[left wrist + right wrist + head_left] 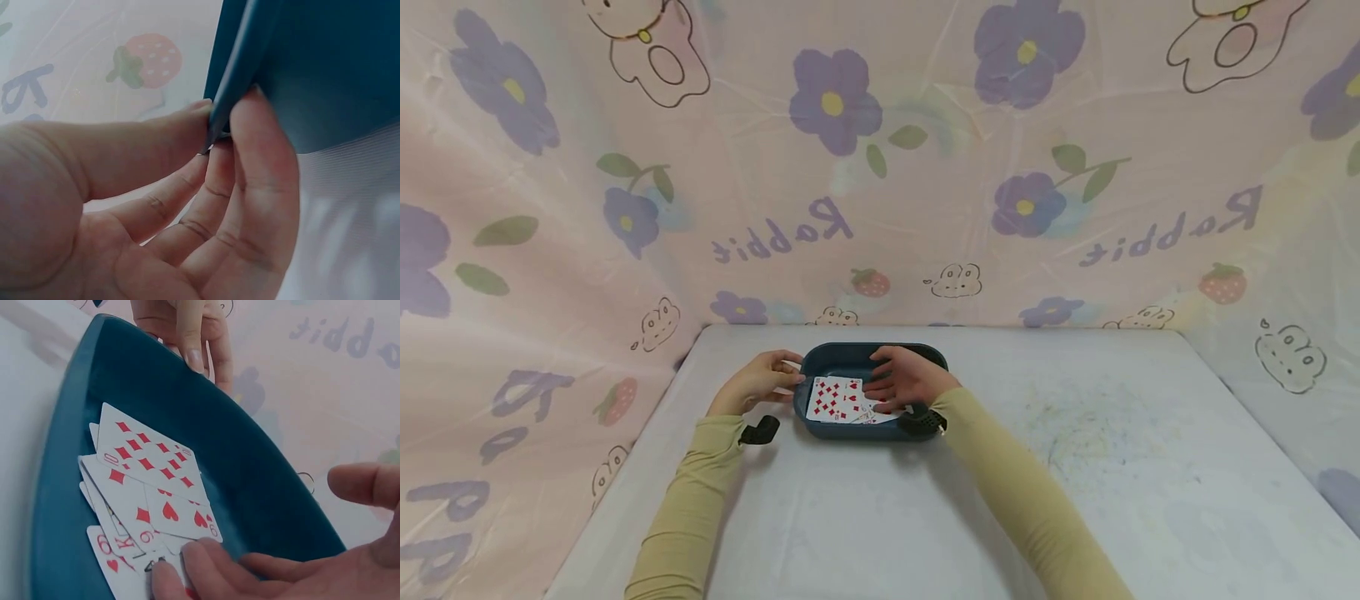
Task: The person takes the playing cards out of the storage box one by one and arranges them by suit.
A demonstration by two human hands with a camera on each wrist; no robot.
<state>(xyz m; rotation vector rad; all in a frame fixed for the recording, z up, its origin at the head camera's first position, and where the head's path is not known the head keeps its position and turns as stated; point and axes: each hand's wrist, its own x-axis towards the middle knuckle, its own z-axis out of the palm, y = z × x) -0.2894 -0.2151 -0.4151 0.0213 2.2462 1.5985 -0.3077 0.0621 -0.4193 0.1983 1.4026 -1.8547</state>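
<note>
A dark blue oval tray [850, 432] with raised walls stands on the table, a loose pile of playing cards [835, 400] inside it. My left hand [756, 385] pinches the tray's left rim between thumb and fingers; the left wrist view shows this grip on the tray edge [234, 69]. Over the right part of the tray is my right hand [913, 379]. In the right wrist view its fingertips [203, 562] lie against the lower cards, with the thumb held well apart. A ten of diamonds [147, 453] lies on top, overlapping several red cards.
A white-covered table [865, 517] extends around the tray, with faint coloured smudges [1090, 417] to the right. Behind and at the sides hangs a pink curtain [910, 217] printed with flowers and rabbits. Black wrist mounts [760, 430] sit at both cuffs.
</note>
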